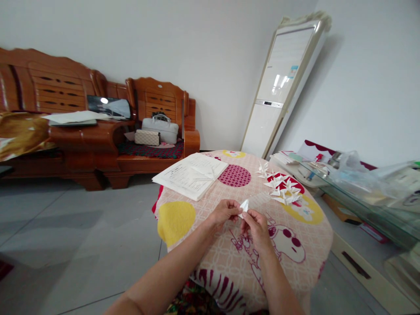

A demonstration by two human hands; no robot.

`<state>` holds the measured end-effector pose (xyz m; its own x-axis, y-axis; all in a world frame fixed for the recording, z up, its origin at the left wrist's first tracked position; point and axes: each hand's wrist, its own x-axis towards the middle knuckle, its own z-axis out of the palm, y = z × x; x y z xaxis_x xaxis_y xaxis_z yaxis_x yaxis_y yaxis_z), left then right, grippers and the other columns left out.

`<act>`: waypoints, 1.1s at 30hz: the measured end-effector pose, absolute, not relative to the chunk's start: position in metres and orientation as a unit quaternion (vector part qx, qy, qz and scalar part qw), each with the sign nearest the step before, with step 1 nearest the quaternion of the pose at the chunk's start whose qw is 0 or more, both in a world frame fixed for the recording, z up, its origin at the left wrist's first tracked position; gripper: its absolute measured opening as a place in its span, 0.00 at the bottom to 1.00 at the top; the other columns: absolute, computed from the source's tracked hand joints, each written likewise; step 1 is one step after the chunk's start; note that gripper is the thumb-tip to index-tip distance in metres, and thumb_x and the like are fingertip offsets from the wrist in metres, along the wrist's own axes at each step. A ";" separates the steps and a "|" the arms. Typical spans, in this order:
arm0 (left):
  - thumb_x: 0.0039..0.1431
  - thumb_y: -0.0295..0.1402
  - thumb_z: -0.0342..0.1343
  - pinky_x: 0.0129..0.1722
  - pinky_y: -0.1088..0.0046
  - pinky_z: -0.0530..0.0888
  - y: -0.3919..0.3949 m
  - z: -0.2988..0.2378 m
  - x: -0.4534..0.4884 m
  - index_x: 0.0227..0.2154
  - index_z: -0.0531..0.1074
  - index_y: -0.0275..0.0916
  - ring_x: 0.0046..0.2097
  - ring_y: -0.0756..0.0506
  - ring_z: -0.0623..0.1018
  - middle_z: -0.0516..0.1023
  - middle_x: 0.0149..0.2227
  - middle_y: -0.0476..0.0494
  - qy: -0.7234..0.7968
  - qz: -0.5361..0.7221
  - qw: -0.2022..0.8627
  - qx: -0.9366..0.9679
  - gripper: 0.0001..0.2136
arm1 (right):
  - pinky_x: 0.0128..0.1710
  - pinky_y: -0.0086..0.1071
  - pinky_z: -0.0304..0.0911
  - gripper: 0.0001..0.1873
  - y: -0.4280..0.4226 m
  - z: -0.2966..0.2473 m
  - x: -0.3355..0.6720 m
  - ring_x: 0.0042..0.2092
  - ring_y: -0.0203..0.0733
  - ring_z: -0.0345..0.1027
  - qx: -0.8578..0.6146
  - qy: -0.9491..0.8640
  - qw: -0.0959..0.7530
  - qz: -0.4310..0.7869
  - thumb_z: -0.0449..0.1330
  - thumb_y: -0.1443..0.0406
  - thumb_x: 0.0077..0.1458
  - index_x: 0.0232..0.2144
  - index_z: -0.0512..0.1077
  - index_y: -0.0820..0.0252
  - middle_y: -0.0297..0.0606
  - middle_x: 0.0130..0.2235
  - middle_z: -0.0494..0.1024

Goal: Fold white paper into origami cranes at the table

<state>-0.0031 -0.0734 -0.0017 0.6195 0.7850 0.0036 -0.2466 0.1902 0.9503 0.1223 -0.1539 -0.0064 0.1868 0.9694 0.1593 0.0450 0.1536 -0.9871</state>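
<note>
My left hand (pixel 224 211) and my right hand (pixel 256 225) meet over the table and both pinch a small folded white paper piece (pixel 244 205) between their fingertips. The table is covered by a pink patterned cloth (pixel 229 258) with coloured circles and a cartoon print. Several finished white folded paper cranes (pixel 281 189) lie in a cluster on the cloth, beyond my right hand. A stack of white printed sheets (pixel 190 175) rests at the table's far left, beyond my left hand.
A wooden sofa (pixel 98 131) stands at the back left with a laptop (pixel 109 107), papers and two handbags (pixel 160 129) on it. A tall white air conditioner (pixel 282 87) leans in the corner. A glass-topped low cabinet (pixel 361 192) with clutter runs along the right.
</note>
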 end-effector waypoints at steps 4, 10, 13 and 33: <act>0.40 0.40 0.66 0.19 0.80 0.59 -0.073 -0.003 -0.003 0.22 0.69 0.33 0.19 0.56 0.64 0.67 0.17 0.53 0.260 0.387 0.689 0.554 0.16 | 0.13 0.26 0.49 0.17 -0.152 -0.009 0.122 0.15 0.32 0.59 -0.515 -0.497 0.560 0.417 0.58 0.53 0.54 0.24 0.69 0.60 0.29 0.17 0.69; 0.40 0.43 0.66 0.21 0.79 0.62 -0.076 -0.003 -0.003 0.25 0.70 0.32 0.20 0.55 0.67 0.70 0.19 0.51 0.250 0.366 0.700 0.560 0.18 | 0.13 0.26 0.47 0.17 -0.152 -0.015 0.126 0.13 0.30 0.51 -0.532 -0.477 0.583 0.388 0.59 0.54 0.53 0.21 0.65 0.58 0.24 0.13 0.61; 0.43 0.45 0.65 0.23 0.78 0.65 -0.077 -0.002 -0.003 0.26 0.71 0.32 0.21 0.54 0.69 0.71 0.21 0.49 0.233 0.339 0.711 0.570 0.19 | 0.13 0.26 0.45 0.18 -0.152 -0.015 0.126 0.13 0.30 0.50 -0.522 -0.455 0.604 0.395 0.59 0.53 0.53 0.21 0.65 0.58 0.24 0.13 0.60; 0.52 0.43 0.57 0.20 0.79 0.60 -0.079 0.001 -0.004 0.23 0.67 0.34 0.20 0.54 0.65 0.67 0.18 0.52 0.215 0.347 0.606 0.683 0.15 | 0.14 0.26 0.43 0.18 -0.155 -0.011 0.127 0.14 0.29 0.49 -0.519 -0.474 0.599 0.385 0.58 0.55 0.56 0.21 0.64 0.58 0.24 0.13 0.60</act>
